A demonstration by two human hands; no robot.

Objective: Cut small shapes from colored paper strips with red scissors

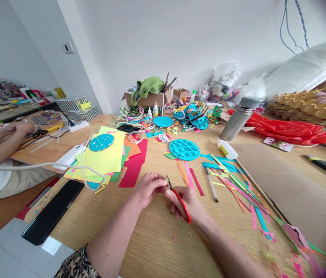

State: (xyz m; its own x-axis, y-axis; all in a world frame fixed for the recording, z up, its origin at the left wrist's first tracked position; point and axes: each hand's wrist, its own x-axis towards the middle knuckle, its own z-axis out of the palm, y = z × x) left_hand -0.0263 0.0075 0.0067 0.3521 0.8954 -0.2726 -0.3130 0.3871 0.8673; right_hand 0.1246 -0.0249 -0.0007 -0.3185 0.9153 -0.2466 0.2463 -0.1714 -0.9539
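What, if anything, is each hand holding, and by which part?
The right hand holds scissors by their red handles. The left hand has its fingers curled beside the blades; whether they pinch anything small cannot be told.

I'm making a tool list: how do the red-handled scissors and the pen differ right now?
The scissors are held in the right hand, while the pen lies on the table. The scissors have red handles; the pen has a pale barrel with a dark near end. Both slant, far ends leftward.
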